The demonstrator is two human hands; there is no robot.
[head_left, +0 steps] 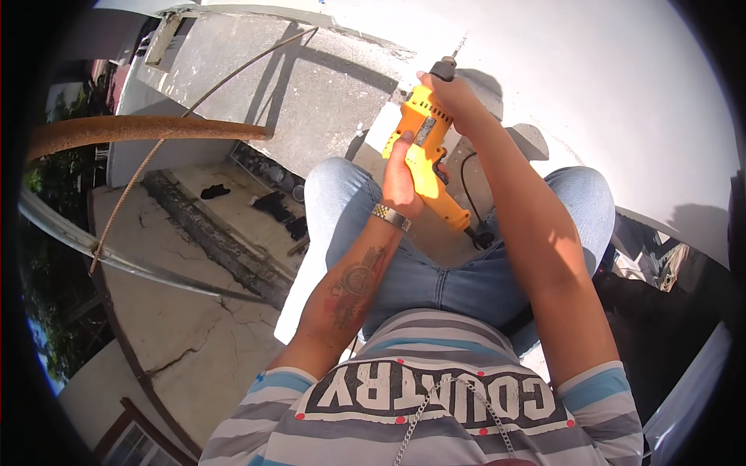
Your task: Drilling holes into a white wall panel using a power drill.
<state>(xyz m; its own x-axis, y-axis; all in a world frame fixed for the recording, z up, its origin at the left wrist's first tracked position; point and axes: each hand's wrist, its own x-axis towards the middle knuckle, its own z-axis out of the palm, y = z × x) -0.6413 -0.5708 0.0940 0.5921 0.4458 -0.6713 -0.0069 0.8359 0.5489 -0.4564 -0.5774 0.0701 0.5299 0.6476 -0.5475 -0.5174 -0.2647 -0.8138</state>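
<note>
we see the yellow plastic power drill point(424, 158) gripped two-handed, left hand point(399, 180) around its rear body, right hand point(458, 102) nearer the black cylindrical chuck point(443, 69), the barrel's long axis slanting forward-right to the slim metal bit point(461, 46).

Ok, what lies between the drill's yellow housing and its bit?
In the head view, the black drill chuck lies between the yellow power drill housing and the metal drill bit; the right hand grips just behind it.
</note>
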